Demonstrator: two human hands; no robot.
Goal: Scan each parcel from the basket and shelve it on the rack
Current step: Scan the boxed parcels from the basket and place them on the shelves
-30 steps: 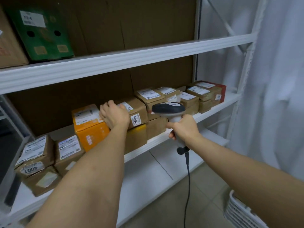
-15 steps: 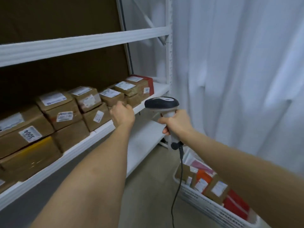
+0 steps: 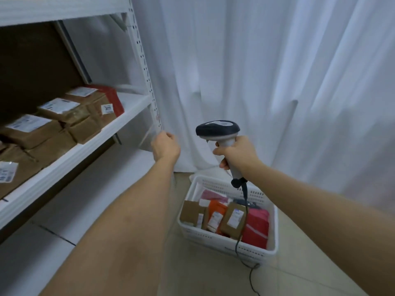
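My right hand [image 3: 236, 151] has its fingers [image 3: 220, 151] wrapped round the grey grip of the black-headed handheld barcode scanner [image 3: 218, 130], whose black cable [image 3: 245, 210] hangs down across the basket. My left hand [image 3: 165, 147] is held in the air just in front of the rack's perforated upright, fingers curled in and holding nothing. Below both hands I see the white slotted plastic basket [image 3: 224, 245] on the tiled floor [image 3: 192, 274], packed with standing parcels: a brown cardboard box [image 3: 191, 212], an orange carton [image 3: 215, 214], a labelled brown box [image 3: 234, 217], and a red soft mailer [image 3: 257, 227]. To my left, the white metal rack [image 3: 74, 150] carries rows of brown labelled parcels [image 3: 34, 131]. A white curtain [image 3: 277, 71] hangs behind.
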